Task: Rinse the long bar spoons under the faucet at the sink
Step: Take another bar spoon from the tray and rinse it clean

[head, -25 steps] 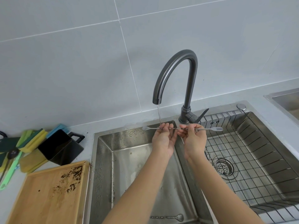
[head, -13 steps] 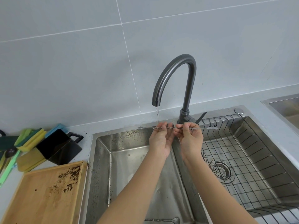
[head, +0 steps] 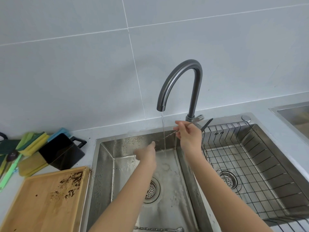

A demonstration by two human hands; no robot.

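Note:
A thin stream of water runs from the dark gooseneck faucet (head: 180, 81) into the left basin of the steel sink (head: 107, 164). My right hand (head: 189, 136) pinches a long bar spoon (head: 168, 135) near its forked end (head: 199, 117); the shaft slants down to the left through the stream. My left hand (head: 147, 153) is blurred, low in the left basin, off the spoon, fingers apart. A second bar spoon (head: 158, 229) lies on the basin floor at the bottom edge.
A wire rack (head: 250, 164) fills the right basin. A wooden board (head: 43, 201) with dark grounds lies left of the sink, with a black container (head: 61, 151) and coloured sponges (head: 30, 144) behind it. The faucet lever (head: 207, 124) sticks out to the right.
My left hand has let go of the spoon and dropped into the basin. The spoon, level before, now tilts with its forked end raised in my right hand.

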